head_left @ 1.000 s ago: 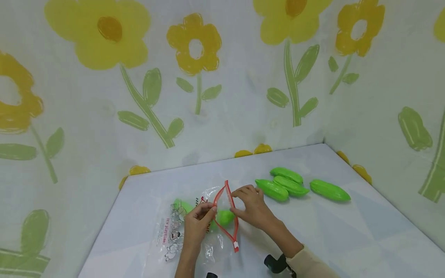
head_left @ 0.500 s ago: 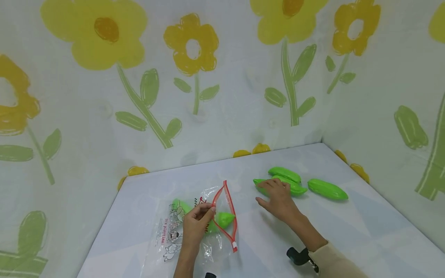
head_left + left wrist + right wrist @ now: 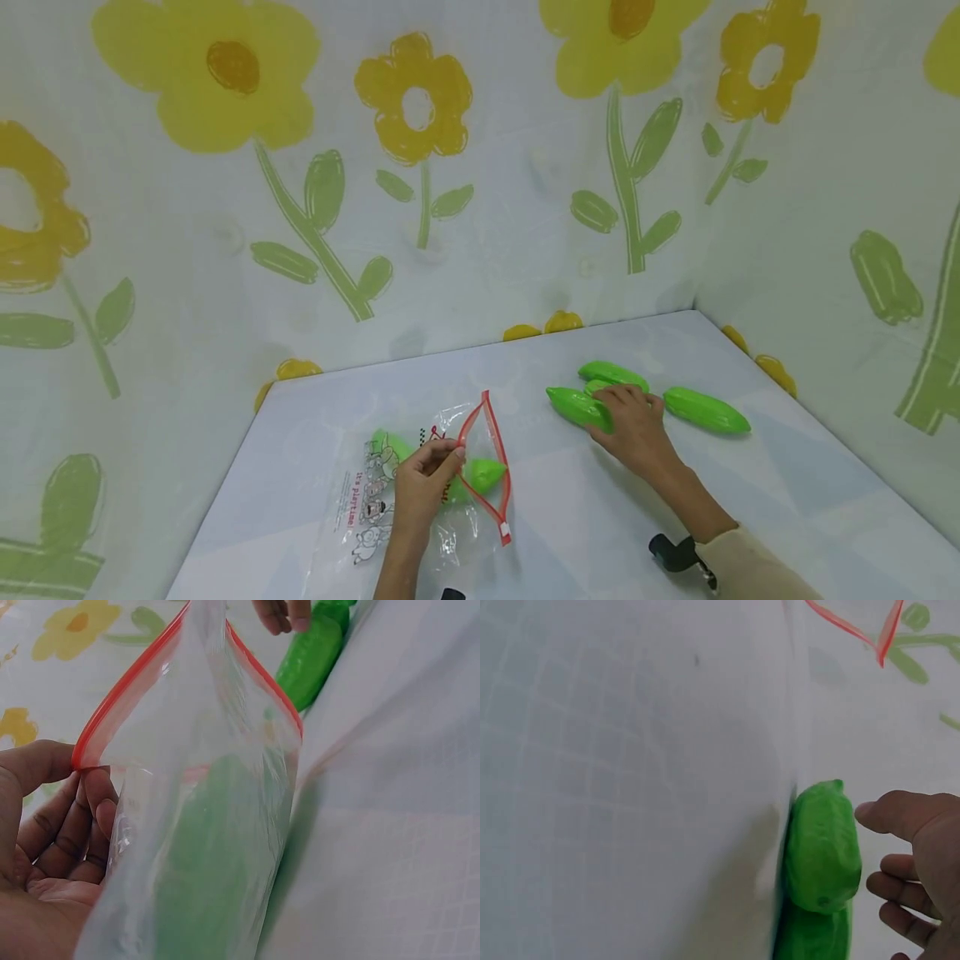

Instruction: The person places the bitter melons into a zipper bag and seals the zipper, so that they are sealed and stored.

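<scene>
My left hand [image 3: 422, 487] pinches the red zip edge of a clear printed zip bag [image 3: 367, 508], whose mouth gapes to the right. Inside the bag lies a glossy green toy cucumber [image 3: 487, 473], its tip near the opening. The left wrist view shows thumb and fingertips on the red zip strip [image 3: 124, 694]. My right hand [image 3: 637, 429] hovers over a cluster of green toy cucumbers, partly hiding the middle one. Its thumb is close to the left cucumber [image 3: 573, 404]. In the right wrist view the fingers stand apart beside a cucumber [image 3: 823, 847].
Behind the cluster lies another toy cucumber [image 3: 613, 374], and one more [image 3: 707, 410] sits apart on the right. The pale table [image 3: 570, 533] ends at a flower-printed backdrop [image 3: 487, 208]. A black wrist-camera mount [image 3: 671, 552] hangs below the right forearm.
My right hand has let go of the bag's red edge and moved right to the cucumbers. The left hand keeps its pinch, and the bag mouth stays apart.
</scene>
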`<control>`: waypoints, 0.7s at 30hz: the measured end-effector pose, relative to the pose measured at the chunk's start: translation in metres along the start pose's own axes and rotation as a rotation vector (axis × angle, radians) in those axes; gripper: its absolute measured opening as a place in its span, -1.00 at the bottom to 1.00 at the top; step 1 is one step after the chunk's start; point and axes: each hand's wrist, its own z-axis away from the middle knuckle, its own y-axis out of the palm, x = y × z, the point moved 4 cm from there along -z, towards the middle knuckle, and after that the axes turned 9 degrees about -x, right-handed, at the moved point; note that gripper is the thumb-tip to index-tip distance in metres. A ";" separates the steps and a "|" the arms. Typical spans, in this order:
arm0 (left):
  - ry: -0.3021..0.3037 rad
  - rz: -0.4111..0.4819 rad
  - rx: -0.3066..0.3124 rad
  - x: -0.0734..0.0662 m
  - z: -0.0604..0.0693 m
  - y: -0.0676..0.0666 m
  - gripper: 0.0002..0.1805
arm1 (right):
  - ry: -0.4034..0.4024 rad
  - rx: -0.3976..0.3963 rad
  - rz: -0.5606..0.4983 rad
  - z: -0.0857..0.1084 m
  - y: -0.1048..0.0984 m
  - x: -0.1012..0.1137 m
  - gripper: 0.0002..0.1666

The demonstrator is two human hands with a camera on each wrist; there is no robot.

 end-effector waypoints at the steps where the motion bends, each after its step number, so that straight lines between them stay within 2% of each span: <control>1: -0.002 0.005 0.003 0.000 0.000 0.000 -0.67 | 0.001 0.003 0.003 0.001 0.000 -0.001 -0.36; 9: -0.005 0.005 0.005 0.001 -0.001 0.000 -0.67 | 0.011 0.030 -0.003 0.002 0.002 -0.009 -0.34; 21: -0.005 0.008 0.002 0.000 0.000 -0.001 -0.69 | 0.002 0.065 0.074 0.005 0.012 -0.013 -0.32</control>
